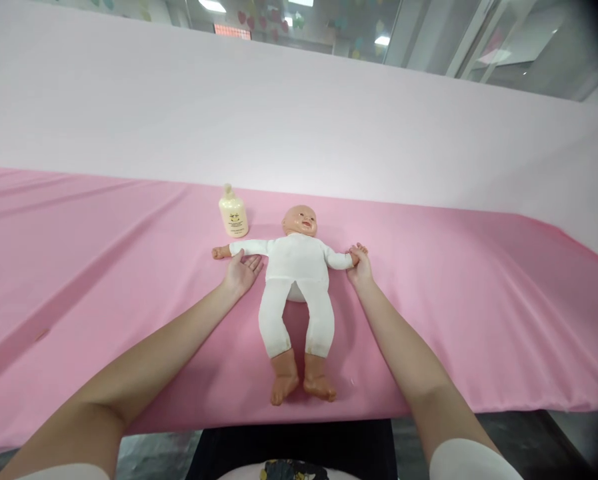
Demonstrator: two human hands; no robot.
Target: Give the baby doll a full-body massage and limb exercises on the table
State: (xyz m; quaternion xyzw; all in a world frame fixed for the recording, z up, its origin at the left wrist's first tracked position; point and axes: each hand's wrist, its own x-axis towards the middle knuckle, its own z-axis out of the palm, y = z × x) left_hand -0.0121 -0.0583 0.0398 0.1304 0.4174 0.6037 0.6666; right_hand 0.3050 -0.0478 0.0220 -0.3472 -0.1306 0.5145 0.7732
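- Doll [297, 260] is laid on its back near the middle of the pink-covered desk [439, 300], with its head at the far side, its bare feet pointed to the near edge and its arms spread left and right.
- A cream pump bottle [235, 219] is stood upright to the far left of the doll, just beyond the outstretched arm on that side.
- The far side of the desk is bordered by a white wall [299, 133], above which a glass window [323, 30] dotted with coloured shapes can be seen.
- The print on the bottle is too small to be read; the doll's hand on the right is partly covered by the fingers around it.
- White sleeves [471, 460] and a black object [299, 447] below the near edge are cut off by the frame.
- The left hand [243, 272] is held unclenched, palm up, its thumb set against the doll's sleeve.
- The doll's hand on the right is grasped by the right hand [361, 268], and both forearms are stretched forward and inward.
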